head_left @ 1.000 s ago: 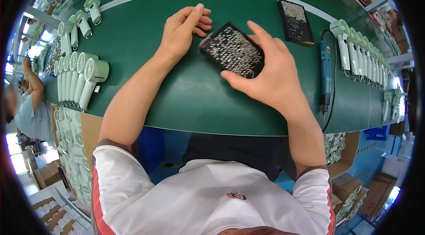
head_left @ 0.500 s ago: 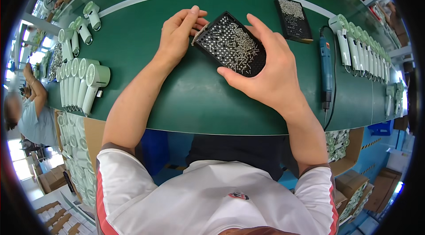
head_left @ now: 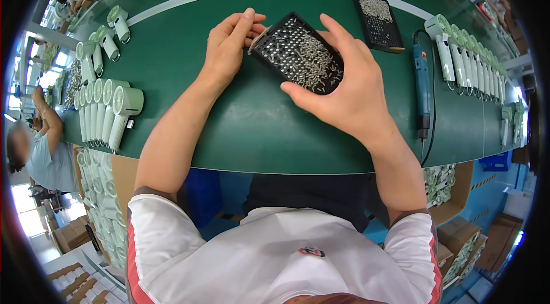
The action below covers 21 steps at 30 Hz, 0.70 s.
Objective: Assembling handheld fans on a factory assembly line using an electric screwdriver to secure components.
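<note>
A black perforated screw tray (head_left: 281,46) is tilted above the green table, with many small silver screws (head_left: 315,63) heaped toward its right half. My right hand (head_left: 355,81) grips the tray's right end, thumb along the near side and fingers at the far side. At its left end, my left hand (head_left: 226,46) has curled fingers against the tray edge; the fingertips are partly hidden there, and the thumb points up. A second black tray (head_left: 387,35) with screws at its far end lies on the table to the right.
A blue electric screwdriver (head_left: 421,86) with a black cord lies at the right. Beyond it stands a row of pale green handheld fans (head_left: 458,58). More fans (head_left: 123,103) stand at the left. A person (head_left: 48,149) sits at the far left. Boxes of fan parts (head_left: 441,189) are below the table.
The screws in the held tray have shifted, baring more holes on its left and middle. Both hands keep nearly the same place, and the tray's tilt differs slightly.
</note>
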Each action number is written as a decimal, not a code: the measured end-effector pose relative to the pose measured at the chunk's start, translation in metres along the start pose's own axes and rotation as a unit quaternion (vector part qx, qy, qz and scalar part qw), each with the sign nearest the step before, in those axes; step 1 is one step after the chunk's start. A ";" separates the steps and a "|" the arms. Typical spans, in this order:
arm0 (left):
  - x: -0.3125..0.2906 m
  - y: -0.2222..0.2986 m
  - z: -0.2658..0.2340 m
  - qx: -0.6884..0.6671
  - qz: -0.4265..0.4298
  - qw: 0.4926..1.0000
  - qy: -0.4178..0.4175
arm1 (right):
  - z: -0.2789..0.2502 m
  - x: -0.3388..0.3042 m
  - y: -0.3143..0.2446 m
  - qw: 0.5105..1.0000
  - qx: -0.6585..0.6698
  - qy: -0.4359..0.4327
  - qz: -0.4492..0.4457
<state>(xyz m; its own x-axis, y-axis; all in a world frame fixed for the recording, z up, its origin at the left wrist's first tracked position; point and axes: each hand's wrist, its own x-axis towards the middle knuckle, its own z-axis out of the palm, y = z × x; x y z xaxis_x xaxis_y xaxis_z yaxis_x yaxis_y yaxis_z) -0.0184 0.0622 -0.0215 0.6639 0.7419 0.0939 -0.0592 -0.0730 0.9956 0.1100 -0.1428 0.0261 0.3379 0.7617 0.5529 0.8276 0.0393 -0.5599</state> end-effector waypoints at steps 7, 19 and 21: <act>0.001 0.001 0.002 -0.022 -0.004 1.000 -0.002 | -0.001 -0.001 0.003 1.000 -0.020 -0.016 0.016; 0.000 0.001 0.000 -0.024 -0.008 1.000 -0.008 | 0.000 -0.001 0.005 0.999 -0.021 -0.030 0.004; 0.000 -0.001 0.000 -0.028 -0.004 0.999 -0.015 | -0.002 0.000 0.006 0.998 -0.038 -0.020 0.034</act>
<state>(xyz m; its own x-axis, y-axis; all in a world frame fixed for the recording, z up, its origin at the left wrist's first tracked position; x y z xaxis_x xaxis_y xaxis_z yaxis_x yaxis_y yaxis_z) -0.0184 0.0627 -0.0221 0.6870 0.7215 0.0863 -0.0948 -0.0287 0.9951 0.1156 -0.1443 0.0242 0.3778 0.7865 0.4885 0.8350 -0.0614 -0.5468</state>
